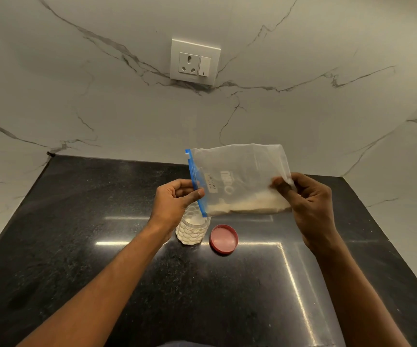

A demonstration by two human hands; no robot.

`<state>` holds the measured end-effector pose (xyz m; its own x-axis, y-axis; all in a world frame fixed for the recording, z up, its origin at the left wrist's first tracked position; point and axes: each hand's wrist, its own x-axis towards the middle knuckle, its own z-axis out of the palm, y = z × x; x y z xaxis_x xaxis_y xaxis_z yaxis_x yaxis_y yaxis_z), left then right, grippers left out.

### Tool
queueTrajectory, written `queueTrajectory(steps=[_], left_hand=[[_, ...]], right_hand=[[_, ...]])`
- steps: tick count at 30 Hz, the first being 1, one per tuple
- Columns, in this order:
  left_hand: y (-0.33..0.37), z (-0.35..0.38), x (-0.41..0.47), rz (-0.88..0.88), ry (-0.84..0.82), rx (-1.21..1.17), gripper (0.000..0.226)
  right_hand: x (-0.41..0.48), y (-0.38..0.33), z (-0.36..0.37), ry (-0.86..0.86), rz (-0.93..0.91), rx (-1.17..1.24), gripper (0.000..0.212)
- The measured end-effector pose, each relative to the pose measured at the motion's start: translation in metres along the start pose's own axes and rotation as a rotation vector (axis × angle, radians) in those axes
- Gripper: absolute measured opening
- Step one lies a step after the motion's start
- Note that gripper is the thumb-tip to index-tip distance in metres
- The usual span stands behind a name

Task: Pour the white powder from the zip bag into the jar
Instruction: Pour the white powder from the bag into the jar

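I hold a clear zip bag (240, 179) sideways above the counter, its blue zip strip on the left. White powder (250, 207) lies along the bag's lower edge. My left hand (177, 199) pinches the zip end, and my right hand (307, 201) grips the bag's bottom end. Below the zip end stands a clear patterned jar (193, 231) without its lid, partly filled with white powder; my left hand and the bag hide its mouth. A red lid (224, 238) lies upside down just right of the jar.
The black granite counter (102, 221) runs to marble walls at the back and on both sides. A white socket with a switch (194, 61) is set in the back wall above the bag.
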<state>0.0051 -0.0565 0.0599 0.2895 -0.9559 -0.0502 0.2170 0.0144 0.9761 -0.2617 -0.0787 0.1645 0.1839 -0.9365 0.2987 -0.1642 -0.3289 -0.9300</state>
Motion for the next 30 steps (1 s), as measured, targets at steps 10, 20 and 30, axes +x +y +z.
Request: queueTrajectory(steps=[10, 20, 30], left_hand=[[0.0017, -0.0036, -0.0040, 0.008, -0.004, -0.025, 0.023], [0.0031, -0.0065, -0.0045, 0.017, 0.012, -0.008, 0.024], [-0.0025, -0.0087, -0.0057, 0.007, 0.008, -0.035, 0.022]], right_hand=[[0.0009, 0.0024, 0.0021, 0.004, -0.003, 0.001, 0.010], [0.0060, 0.0048, 0.0054, 0.023, 0.011, 0.023, 0.016], [0.0060, 0.0070, 0.0082, 0.023, 0.030, 0.059, 0.012]])
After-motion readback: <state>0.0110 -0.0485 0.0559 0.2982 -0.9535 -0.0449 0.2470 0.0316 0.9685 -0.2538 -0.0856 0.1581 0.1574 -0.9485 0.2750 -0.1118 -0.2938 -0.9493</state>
